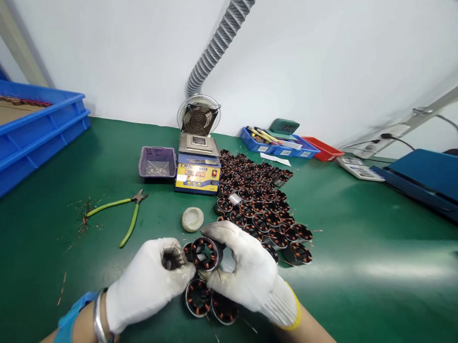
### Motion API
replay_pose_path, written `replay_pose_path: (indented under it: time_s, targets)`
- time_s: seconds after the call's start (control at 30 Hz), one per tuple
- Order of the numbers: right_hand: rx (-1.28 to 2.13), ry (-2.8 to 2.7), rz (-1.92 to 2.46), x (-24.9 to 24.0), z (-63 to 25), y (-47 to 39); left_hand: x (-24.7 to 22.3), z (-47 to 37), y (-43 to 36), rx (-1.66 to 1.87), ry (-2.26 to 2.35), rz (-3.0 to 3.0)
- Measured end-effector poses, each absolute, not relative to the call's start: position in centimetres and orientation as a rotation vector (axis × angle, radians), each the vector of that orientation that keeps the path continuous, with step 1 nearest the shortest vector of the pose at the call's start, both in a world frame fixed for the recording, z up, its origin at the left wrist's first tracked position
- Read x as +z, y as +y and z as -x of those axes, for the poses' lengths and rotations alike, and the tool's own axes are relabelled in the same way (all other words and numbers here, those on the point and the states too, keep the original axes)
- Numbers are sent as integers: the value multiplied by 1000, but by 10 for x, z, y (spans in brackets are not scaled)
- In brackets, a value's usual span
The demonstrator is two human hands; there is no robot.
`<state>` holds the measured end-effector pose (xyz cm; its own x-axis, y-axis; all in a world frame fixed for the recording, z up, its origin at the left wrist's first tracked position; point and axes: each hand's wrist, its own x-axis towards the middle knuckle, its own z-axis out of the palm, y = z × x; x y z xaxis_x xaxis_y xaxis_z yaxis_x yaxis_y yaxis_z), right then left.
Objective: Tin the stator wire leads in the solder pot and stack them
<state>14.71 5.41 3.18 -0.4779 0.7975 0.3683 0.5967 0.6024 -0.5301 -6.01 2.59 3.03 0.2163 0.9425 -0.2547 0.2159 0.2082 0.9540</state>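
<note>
My right hand (249, 273), in a white glove with a yellow cuff, holds a round black stator with copper windings (205, 254) between thumb and fingers. My left hand (150, 280), also gloved, has its fingers curled together at the stator's left side; what they pinch, if anything, is too small to make out. Below the hands two more stators (197, 297) stand on the green table, and part of another shows behind the held one. A small pale round dish (192, 219) lies just beyond them.
Many stators (260, 221) crowd the table to the right. Behind are a yellow-blue solder pot (197, 175), a purple bin (157, 162) and a fan with a hose. Green-handled cutters (132, 222) and wire scraps lie left, near a blue crate (38, 130).
</note>
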Motion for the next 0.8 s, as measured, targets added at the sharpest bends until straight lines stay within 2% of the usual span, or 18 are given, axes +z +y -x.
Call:
replay_pose_path:
  time_s: [0.17, 0.37, 0.57, 0.8]
  targets:
    - [444, -2245, 1114, 31, -147, 53, 36, 62, 30, 921, 1260, -1195]
    - [403, -2299, 1040, 36, -146, 51, 32, 60, 27, 905, 1194, -1131]
    - [323, -2266, 1067, 38, -148, 50, 35, 61, 29, 1232, 1202, -1200]
    - [491, -2137, 1661, 45, -147, 58, 7, 78, 56, 1297, 1461, -1174]
